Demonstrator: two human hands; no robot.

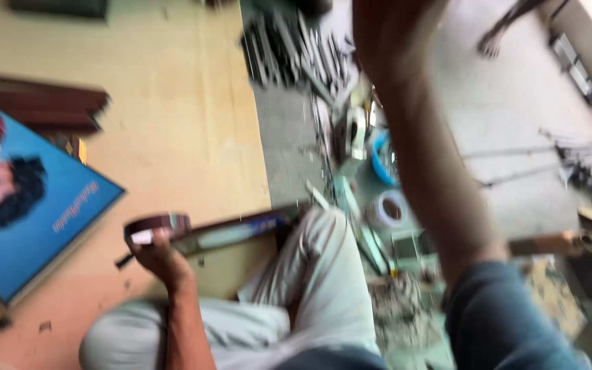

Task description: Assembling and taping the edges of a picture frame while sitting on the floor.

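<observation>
From your head camera: your left hand [157, 255] clenched one dark strip [162, 225] low, just beside the blue poster's [49, 226] edge. Your right hand [390, 31] rose to the top edge, too blurred to tell its grip. Open yellow floor [179, 109] lay beyond; two tape rolls [387, 209] sat right.

A bright blue board [32, 226] with a printed portrait and a slim line of pale lettering fills the left of the frame. Under it the floor [179, 116] is pale yellow-tan, turning grey [501, 103] toward the upper right. At lower left centre a dark maroon strip [162, 223] shows a white patch. The trousers [310, 288] at bottom centre are light grey-beige, the sleeve [501, 322] at lower right denim blue. Near the middle sit a blue tub [380, 161] and a whitish roll [386, 209]; dark brown boards [49, 103] lie upper left.
</observation>
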